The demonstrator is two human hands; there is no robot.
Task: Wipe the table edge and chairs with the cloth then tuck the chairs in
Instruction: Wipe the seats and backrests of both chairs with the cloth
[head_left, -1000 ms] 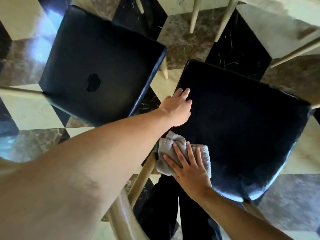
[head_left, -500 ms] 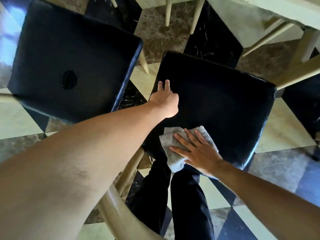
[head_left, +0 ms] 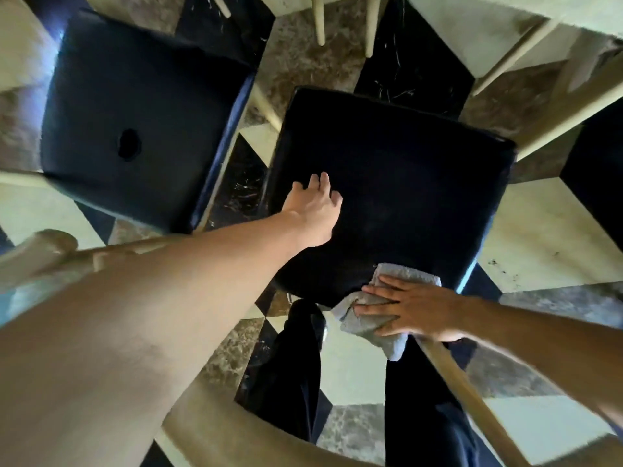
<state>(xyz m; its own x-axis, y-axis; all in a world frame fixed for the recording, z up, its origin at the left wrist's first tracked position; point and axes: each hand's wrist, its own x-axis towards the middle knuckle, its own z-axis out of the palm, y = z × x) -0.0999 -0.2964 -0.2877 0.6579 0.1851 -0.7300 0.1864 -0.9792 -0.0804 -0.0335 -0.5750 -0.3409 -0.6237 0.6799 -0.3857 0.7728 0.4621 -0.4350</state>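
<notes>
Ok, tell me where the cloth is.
In the head view, the cloth lies lower right of centre, pressed flat under the right hand on the near edge of the right chair seat.

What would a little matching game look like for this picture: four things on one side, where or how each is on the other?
Things:
1. left hand
2. right hand
3. grey cloth
4. left chair seat

States:
A. has a dark round spot
B. hangs over the near seat edge
C. bare on the black seat
D. pressed flat on the cloth

Pairs: 1-C, 2-D, 3-B, 4-A
</notes>
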